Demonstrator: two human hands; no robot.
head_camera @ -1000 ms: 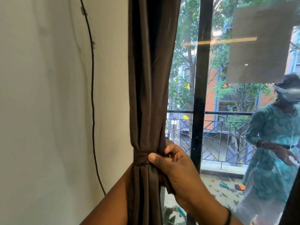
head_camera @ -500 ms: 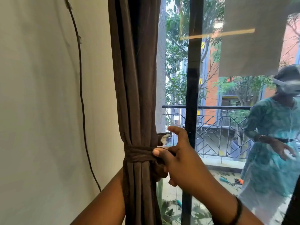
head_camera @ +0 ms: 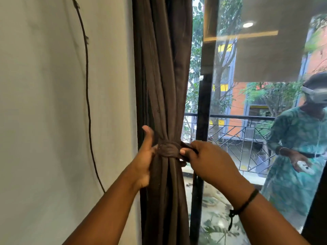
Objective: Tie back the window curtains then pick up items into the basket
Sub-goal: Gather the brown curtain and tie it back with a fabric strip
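change: left hand [head_camera: 144,161] is out from behind the curtain [head_camera: 164,76] now, thumb up, fingers wrapping the bundle's left side
right hand [head_camera: 203,160]: pinching the tie-back [head_camera: 168,150] tail, mid-frame
progress: knot looks nearly snug
texture: soft brown pleats, smooth glass [head_camera: 265,138]

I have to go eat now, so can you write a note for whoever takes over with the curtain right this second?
Left hand: on the left side of the brown curtain at the tie band, thumb up, fingers hidden behind the cloth.
Right hand: pinches the loose end of the band at the right side.
Done: curtain gathered against the window frame, band wrapped around it.
Left: whether the band is fastened cannot be seen, so check it holds. No basket or items are in view; that part comes afterwards.
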